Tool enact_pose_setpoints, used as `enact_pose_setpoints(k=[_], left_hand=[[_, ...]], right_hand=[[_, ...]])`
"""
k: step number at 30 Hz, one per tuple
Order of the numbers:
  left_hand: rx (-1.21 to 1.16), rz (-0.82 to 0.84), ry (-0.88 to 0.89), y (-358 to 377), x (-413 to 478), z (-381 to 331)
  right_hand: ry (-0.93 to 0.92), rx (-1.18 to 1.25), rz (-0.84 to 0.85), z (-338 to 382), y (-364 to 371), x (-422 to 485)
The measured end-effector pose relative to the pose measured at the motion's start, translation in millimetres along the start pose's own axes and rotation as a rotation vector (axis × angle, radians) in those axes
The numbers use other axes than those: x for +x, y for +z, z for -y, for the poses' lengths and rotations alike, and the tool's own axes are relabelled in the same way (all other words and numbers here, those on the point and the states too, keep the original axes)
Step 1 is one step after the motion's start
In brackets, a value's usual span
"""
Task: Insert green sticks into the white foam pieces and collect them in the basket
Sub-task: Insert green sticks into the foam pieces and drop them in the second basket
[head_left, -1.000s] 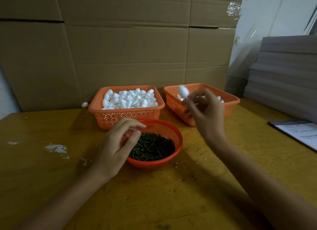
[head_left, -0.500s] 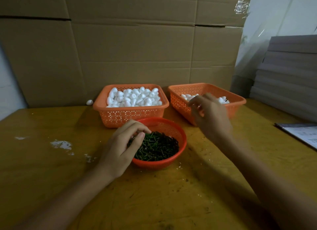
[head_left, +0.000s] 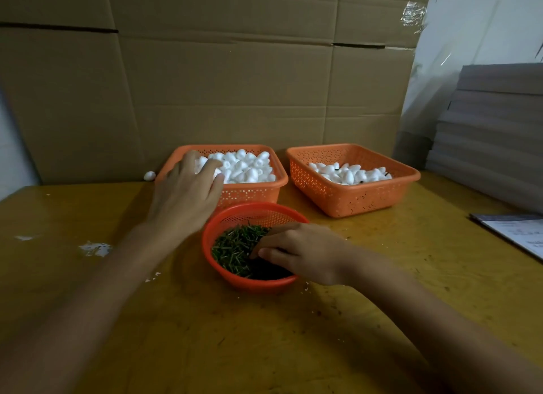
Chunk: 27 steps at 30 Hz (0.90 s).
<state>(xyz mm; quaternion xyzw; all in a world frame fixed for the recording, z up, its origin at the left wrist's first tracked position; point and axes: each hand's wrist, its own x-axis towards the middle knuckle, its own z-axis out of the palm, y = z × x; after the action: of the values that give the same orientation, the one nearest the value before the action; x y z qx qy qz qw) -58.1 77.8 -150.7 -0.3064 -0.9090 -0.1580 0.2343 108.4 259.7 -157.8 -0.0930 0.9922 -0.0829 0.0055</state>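
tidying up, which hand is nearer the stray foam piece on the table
Left. Left hand over the basket beside the stray foam piece; right hand in the stick bowl.

No text can be read. The printed sheet [head_left: 517,234] at the right edge of the frame carries a few dark lines of print, but they are too small and blurred to make out.
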Motion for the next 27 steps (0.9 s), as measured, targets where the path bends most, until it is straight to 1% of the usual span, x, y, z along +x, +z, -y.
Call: enact_pose_setpoints(k=[2, 4, 8, 10, 15, 23, 25, 27], left_hand=[[0.129, 0.263, -0.054, 3, 20, 7], [0.153, 0.440, -0.091, 2, 36, 9], [0.057, 0.610, -0.144, 3, 60, 8], [0.045, 0.649, -0.179, 3, 65, 6], [0.118, 0.610, -0.193, 0, 61, -7], [0.090, 0.410, -0.243, 6, 61, 3], [0.049, 0.292, -0.269, 11, 64, 10], [-0.020, 0.121, -0.320, 17, 67, 17]], right_hand=[[0.007, 0.011, 0.000, 0, 0, -1], [0.005, 0.020, -0.005, 0, 0, -2], [0.024, 0.009, -0.008, 0, 3, -1], [0.031, 0.005, -0.012, 0, 3, -1], [0.039, -0.002, -0.009, 0, 4, -2], [0.052, -0.008, -0.004, 0, 5, -1], [0.051, -0.007, -0.005, -1, 6, -1], [0.052, -0.003, -0.007, -1, 6, -1]])
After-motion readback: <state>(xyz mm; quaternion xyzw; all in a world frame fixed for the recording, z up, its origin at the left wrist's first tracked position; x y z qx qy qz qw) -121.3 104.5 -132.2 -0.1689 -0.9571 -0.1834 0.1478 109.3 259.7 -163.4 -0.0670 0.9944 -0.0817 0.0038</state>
